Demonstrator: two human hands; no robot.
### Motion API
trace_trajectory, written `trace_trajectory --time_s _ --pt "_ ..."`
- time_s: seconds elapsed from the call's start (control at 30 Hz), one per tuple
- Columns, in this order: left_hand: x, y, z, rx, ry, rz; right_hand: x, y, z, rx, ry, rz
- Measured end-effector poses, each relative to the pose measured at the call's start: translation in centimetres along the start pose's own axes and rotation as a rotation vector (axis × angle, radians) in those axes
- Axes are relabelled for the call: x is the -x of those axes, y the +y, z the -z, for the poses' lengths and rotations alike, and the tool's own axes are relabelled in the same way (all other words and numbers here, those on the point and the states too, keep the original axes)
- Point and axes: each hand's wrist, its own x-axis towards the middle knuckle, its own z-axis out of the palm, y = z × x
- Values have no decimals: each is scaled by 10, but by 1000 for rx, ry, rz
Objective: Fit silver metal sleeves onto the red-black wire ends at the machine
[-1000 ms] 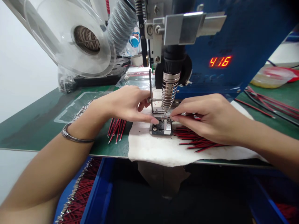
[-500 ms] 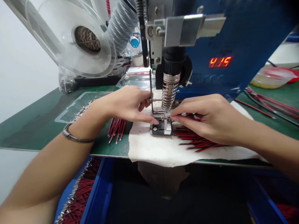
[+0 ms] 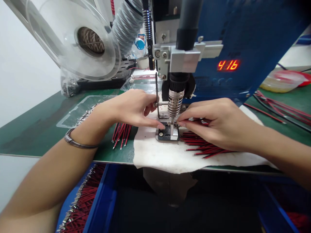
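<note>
My left hand reaches in from the left, thumb stretched out over the black fixture block, index finger by the thin upright metal bracket. Its other fingers are curled and partly hidden. At the fixture's right side, my right hand pinches a red-and-black wire, mostly hidden by the fingers. Between the hands, the spring-wrapped soldering head of the machine is down at the fixture; its tip is hard to make out. Under my right hand lies a bundle of red-and-black wires on a white cloth.
More wires lie left of the cloth. A clear tray holds small metal parts. The blue machine housing carries a red display. A clear round hood hangs upper left. Below the table edge stands a blue bin of wired parts.
The soldering head has come down towards the fixture, with its silver bracket. The display has gone from 415 to 416. Both hands have stayed in place.
</note>
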Motion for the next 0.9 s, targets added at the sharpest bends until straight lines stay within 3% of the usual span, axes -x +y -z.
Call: trace_trajectory --time_s 0.9 --pt "0 2 0 -9 -1 13 -1 -1 0 -8 1 -15"
